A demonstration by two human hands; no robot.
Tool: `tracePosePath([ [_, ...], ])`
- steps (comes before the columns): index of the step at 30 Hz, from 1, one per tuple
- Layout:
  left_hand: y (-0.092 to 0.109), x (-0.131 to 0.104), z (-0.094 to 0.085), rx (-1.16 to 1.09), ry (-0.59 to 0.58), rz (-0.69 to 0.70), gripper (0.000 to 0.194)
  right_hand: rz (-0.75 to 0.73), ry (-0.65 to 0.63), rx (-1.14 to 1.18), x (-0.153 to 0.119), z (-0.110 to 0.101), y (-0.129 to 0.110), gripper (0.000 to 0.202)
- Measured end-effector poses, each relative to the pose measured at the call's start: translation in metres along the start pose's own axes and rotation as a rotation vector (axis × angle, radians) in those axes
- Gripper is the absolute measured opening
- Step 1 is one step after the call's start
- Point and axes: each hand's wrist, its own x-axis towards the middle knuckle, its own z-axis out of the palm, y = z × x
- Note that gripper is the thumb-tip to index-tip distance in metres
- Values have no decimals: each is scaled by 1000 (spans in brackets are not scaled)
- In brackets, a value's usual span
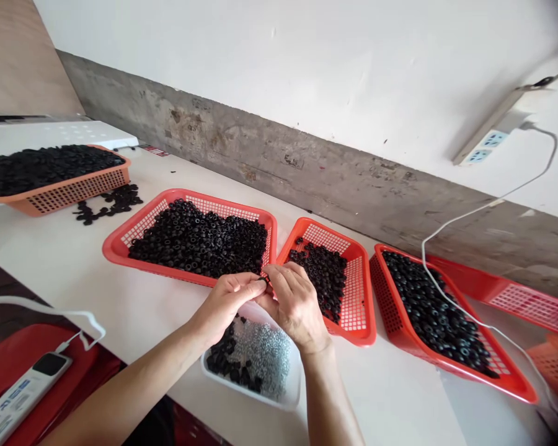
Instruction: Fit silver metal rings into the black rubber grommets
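My left hand (pixel 230 297) and my right hand (pixel 292 300) meet above a translucent plastic tub (pixel 292 396). Between their fingertips is a small black part (pixel 264 280), mostly covered by the fingers, and both hands pinch it. The tub holds black pieces (pixel 237 368) on the left and many small silvery metal parts (pixel 267 356) on the right. Just behind my hands stands a red basket (pixel 121 251) full of black ring-shaped parts (pixel 193 238). Close to my right hand is a smaller red basket (pixel 360 328), partly filled with small black parts (pixel 323 272).
Another red basket (pixel 385 303) of black rings stands at right, crossed by a white cable (pixel 469 214). An orange basket (pixel 79 189) heaped with black parts is far left, loose pieces (pixel 109 201) beside it. A power strip (pixel 25 396) lies on a red stool (pixel 23 344).
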Motion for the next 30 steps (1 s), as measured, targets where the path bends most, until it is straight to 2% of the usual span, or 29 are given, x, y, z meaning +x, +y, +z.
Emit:
tracePosePath([
  [6,4,-6,2,60,-26,30,29,-100,32,61,-4,10,1,22],
  [9,6,-16,-4,230,-17,54,30,-100,77,96,-3,9,-3,14],
  [11,4,-26,-14,389,71,116,29,-82,114,92,-1,3,-4,8],
  [15,-20,-53,-46,557,394,247,29,-23,264,-84,-7,-18,7,11],
  [17,-40,-66,-62,580,518,261,28,110,362,-223,-14,-31,21,7],
  [19,-61,-76,-72,600,574,292,26,334,402,-361,-20,-43,35,16],
  [22,-82,-84,-77,613,549,275,25,630,300,-389,-24,-58,41,41],
  [23,-86,-85,-77,612,535,262,25,689,262,-318,-24,-61,37,43],
  [25,-89,-85,-76,623,513,260,25,733,129,-81,-24,-60,20,32],
  [26,-89,-85,-75,641,503,278,25,719,-3,50,-24,-56,8,25],
  [28,-87,-85,-75,697,469,335,23,649,-360,228,-26,-41,-15,21],
  [30,-86,-86,-74,748,422,387,21,618,-676,204,-29,-23,-33,22],
])
